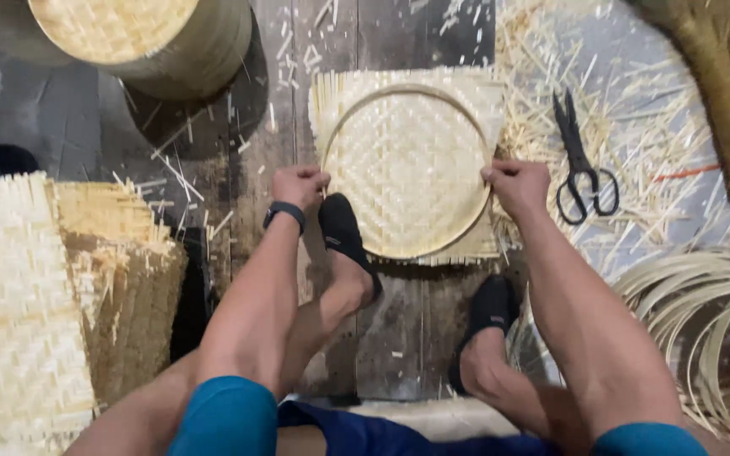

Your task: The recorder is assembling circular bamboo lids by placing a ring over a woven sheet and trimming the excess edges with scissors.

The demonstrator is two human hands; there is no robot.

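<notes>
Here, the left hand (299,187) and right hand (517,184) are both clenching opposite edges of a round woven bamboo tray (407,169). The tray is lying flat between them, equally near each, with the left foot (344,232) pressing its near-left rim.

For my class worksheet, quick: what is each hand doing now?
Left hand: closed, gripping the woven bamboo tray at its left rim.
Right hand: closed, gripping its right rim.

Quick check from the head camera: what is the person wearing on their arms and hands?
Both hands are bare, no gloves. The left hand has a dark band round the wrist, like a watch or tracker. The right hand has a bare wrist. Both arms are bare down to short teal sleeves at the upper arms.
</notes>
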